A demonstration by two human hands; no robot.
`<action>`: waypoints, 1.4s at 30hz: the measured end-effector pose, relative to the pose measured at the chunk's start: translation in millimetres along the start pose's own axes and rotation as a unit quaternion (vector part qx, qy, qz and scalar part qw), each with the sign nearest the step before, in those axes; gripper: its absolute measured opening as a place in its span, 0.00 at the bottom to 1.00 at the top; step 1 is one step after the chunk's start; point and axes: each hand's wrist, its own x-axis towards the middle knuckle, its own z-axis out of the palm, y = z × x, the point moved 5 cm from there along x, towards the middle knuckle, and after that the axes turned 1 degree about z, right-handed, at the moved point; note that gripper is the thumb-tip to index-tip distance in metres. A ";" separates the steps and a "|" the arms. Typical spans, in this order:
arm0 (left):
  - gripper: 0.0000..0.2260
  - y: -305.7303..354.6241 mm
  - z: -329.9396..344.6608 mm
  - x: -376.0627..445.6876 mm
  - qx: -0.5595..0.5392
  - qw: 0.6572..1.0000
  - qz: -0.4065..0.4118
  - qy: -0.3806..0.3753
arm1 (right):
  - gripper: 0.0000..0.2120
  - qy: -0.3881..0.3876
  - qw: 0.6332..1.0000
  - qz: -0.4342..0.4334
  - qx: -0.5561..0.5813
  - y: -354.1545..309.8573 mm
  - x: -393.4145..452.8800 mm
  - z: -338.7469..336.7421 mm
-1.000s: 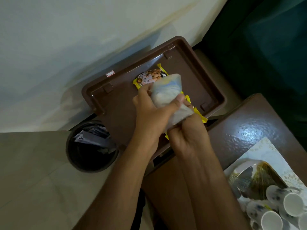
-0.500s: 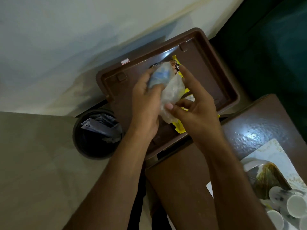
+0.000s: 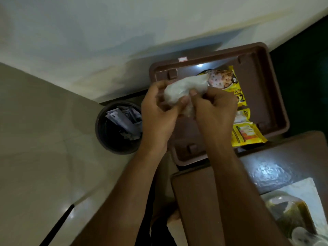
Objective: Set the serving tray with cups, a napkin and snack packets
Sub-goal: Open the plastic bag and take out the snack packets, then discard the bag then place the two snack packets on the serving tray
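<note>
A brown serving tray (image 3: 262, 89) sits against the pale wall, a yellow snack packet (image 3: 229, 80) lying in it; a second yellow packet (image 3: 246, 134) hangs over its near rim. Above the tray's left half I hold a crumpled white napkin (image 3: 184, 87) with both hands. My left hand (image 3: 158, 110) grips its left side, my right hand (image 3: 214, 105) pinches its right side. A white cup (image 3: 301, 237) shows at the bottom right, partly cut off.
A dark round waste bin (image 3: 117, 128) with papers stands left of the tray on the pale floor. A brown table (image 3: 266, 167) lies in front of the tray, with a patterned mat (image 3: 305, 189) and a green-and-gold bowl (image 3: 287, 210) on it.
My view has swung left, so tray and hands sit further right. Both hands are now closed on the napkin, which lies more flat and sideways. More of the yellow packets is uncovered.
</note>
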 end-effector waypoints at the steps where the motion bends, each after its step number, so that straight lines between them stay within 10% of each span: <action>1: 0.16 -0.5 -14.4 1.4 0.019 0.999 0.013 0.030 | 0.08 -0.043 0.999 -0.025 -0.007 -6.9 -5.0 13.9; 10: 0.12 -21.4 -101.9 9.3 0.120 0.979 -0.055 0.156 | 0.41 -0.236 0.955 -0.139 -0.116 -4.2 -47.6 89.9; 16: 0.11 -46.7 -131.7 6.2 0.062 0.975 -0.123 0.174 | 0.13 -0.132 0.946 -0.218 -0.199 -2.0 -61.9 122.2; 23: 0.15 -81.2 -171.0 18.2 0.061 0.960 -0.122 0.244 | 0.11 -0.137 0.943 -0.219 -0.208 14.0 -72.6 174.9; 27: 0.05 -127.4 -185.0 42.7 0.172 0.951 -0.221 0.136 | 0.29 -0.304 0.877 -0.131 -0.347 78.5 -79.0 221.2; 31: 0.21 -166.1 -202.3 45.6 0.305 0.906 -0.293 0.030 | 0.37 -0.342 0.863 -0.077 -0.363 105.3 -79.0 226.5; 42: 0.18 -45.9 -130.5 17.7 0.296 0.950 0.048 0.092 | 0.21 -0.205 0.933 -0.203 -0.213 14.6 -67.7 143.3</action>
